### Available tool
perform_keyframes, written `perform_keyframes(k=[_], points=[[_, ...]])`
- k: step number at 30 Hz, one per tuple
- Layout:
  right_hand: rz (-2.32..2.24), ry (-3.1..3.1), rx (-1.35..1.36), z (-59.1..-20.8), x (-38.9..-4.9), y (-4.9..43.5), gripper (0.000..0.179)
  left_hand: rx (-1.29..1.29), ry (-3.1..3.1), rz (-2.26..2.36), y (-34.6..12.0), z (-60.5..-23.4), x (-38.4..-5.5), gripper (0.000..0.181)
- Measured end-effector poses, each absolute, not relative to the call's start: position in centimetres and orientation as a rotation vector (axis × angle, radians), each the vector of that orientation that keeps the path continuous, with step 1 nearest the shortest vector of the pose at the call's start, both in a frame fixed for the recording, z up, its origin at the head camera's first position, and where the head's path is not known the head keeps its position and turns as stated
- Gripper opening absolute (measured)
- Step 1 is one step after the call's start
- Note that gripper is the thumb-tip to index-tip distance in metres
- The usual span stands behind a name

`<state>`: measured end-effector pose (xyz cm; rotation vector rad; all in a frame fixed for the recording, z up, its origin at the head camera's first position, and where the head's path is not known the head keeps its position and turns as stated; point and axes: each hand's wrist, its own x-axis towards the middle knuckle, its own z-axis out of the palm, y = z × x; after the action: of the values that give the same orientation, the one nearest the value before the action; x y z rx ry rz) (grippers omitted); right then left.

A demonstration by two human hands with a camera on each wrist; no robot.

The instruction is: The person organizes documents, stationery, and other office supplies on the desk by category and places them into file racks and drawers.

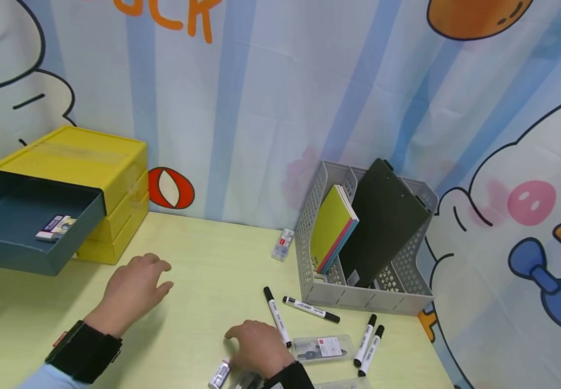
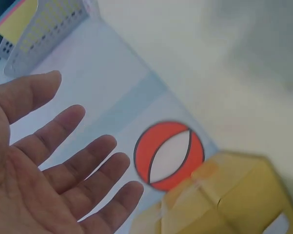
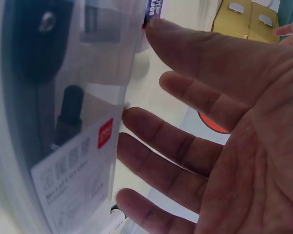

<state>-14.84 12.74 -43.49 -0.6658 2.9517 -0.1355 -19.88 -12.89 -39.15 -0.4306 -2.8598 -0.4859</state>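
My left hand (image 1: pixel 134 292) hovers over the table in front of the yellow drawer unit (image 1: pixel 122 216); its fingers are spread with nothing in them. In the head view, my right hand (image 1: pixel 261 348) is low over the table, with a small eraser (image 1: pixel 220 374) at its left. The right wrist view has a clear plastic case (image 3: pixel 78 161) with a white label and dark tools inside, close beside the loosely extended fingertips (image 3: pixel 134 117). My right thumb overlaps the eraser's end there. A second clear case (image 1: pixel 324 347), holding a compass, lies right of this hand.
The unit's top drawer (image 1: pixel 15 256) stands pulled out with erasers (image 1: pixel 55 228) inside. A grey file rack (image 1: pixel 367 297) holds notebooks (image 1: pixel 331 229) and a black clipboard (image 1: pixel 382 221). Several markers (image 1: pixel 311 309) lie before it; a small clear pack (image 1: pixel 282 245) sits left of it.
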Motion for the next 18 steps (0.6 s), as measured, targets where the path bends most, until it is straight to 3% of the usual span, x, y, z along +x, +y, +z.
perform_keyframes(k=[12,15,18], points=[[-0.104,2.96,-0.776,-44.2,-15.1,12.2,0.019,-0.49,-2.919,-0.503,-10.7,-42.7,-18.5,0.027],[-0.099,2.963,-0.779,-44.4,-15.1,12.0,0.02,-0.509,-2.909,-0.503,-10.4,-43.5,-18.3,0.026],[-0.085,2.934,-0.802,-44.4,-15.1,11.9,0.032,-0.519,-2.896,-0.507,-10.3,-44.0,-18.1,0.024]])
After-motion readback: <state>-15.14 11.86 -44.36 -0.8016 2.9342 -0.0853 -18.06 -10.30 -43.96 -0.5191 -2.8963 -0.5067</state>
